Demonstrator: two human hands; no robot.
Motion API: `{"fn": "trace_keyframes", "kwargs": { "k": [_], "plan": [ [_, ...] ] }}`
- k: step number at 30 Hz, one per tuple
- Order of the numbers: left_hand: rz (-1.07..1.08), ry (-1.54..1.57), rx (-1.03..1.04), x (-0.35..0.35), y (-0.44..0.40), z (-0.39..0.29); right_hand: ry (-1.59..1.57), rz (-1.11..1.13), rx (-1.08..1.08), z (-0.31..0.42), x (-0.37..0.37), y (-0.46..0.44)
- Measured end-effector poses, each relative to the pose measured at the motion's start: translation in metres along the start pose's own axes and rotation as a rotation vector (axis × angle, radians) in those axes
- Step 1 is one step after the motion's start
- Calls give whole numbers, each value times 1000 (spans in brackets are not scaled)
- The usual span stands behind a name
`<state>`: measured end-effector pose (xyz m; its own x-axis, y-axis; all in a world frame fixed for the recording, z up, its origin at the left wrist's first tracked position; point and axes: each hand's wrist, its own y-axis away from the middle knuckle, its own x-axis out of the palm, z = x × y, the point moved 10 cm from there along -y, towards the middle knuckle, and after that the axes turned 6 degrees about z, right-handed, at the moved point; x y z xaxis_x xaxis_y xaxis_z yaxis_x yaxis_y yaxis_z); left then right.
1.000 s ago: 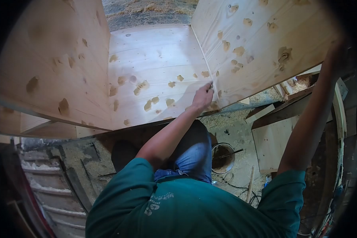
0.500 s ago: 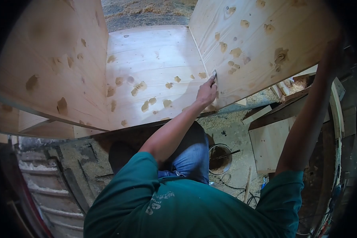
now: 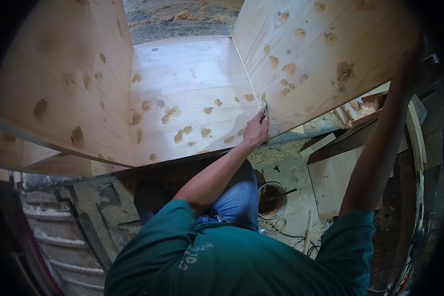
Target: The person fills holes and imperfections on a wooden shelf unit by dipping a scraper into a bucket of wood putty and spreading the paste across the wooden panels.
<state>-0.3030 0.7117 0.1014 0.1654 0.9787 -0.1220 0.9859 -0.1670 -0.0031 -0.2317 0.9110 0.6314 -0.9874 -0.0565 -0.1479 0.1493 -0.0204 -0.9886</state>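
My left hand (image 3: 256, 130) is closed around a small putty knife (image 3: 265, 105), its handle mostly hidden by the fingers. The blade's tip touches the wood near the inner corner, where the pale bottom panel (image 3: 192, 64) meets the right side panel (image 3: 301, 64). Tan filler patches dot both panels, one of them just above the blade. Far to the right, my right hand (image 3: 415, 49) reaches up by the outer end of the right panel. It is in deep shadow, so its fingers cannot be made out.
The left side panel (image 3: 59, 74) rises on the other side, also patched. Below on the dusty floor stand a round bucket (image 3: 282, 209) with a stick in it and a wooden board (image 3: 330, 185). Offcuts, a cable and sawdust lie around. Ridged slats (image 3: 64, 237) are at lower left.
My left hand with the putty knife has moved slightly toward me along the corner, and a filler patch now shows above the blade. My right arm stays raised in nearly the same place.
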Motion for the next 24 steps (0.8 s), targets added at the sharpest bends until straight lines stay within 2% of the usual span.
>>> {"fn": "trace_keyframes", "kwargs": {
  "k": [2, 5, 7, 10, 13, 15, 17, 19, 21, 23, 24],
  "plan": [
    [5, 2, -37, -15, 2, -6, -176, -84, 88, 19, -14, 9],
    [10, -7, -70, -9, -7, -5, -222, -76, 204, 26, -17, 16],
    [14, -19, -60, -3, -6, -11, -185, -97, 176, 31, -22, 16],
    [189, 65, -160, -2, 8, 5, -97, -163, 102, 37, -28, 15],
    [205, 144, -75, -22, 48, 0, -41, -210, 58, 48, -29, 10],
    [158, 217, -114, -49, 66, -7, -574, -47, -62, 64, -18, 0],
    [105, 289, -174, -63, 88, -10, -602, -16, -38, 61, -16, 0],
    [40, 315, 3, -86, 100, -37, -670, -97, -119, 59, -18, -2],
    [-3, 234, 3, -93, 114, -51, -743, -38, 1, 52, -15, -2],
    [201, 290, -96, -73, 130, -55, -484, -306, -157, 56, -38, 8],
    [181, 271, -106, -75, 140, -56, -373, -302, -174, 51, -36, 11]
  ]
}}
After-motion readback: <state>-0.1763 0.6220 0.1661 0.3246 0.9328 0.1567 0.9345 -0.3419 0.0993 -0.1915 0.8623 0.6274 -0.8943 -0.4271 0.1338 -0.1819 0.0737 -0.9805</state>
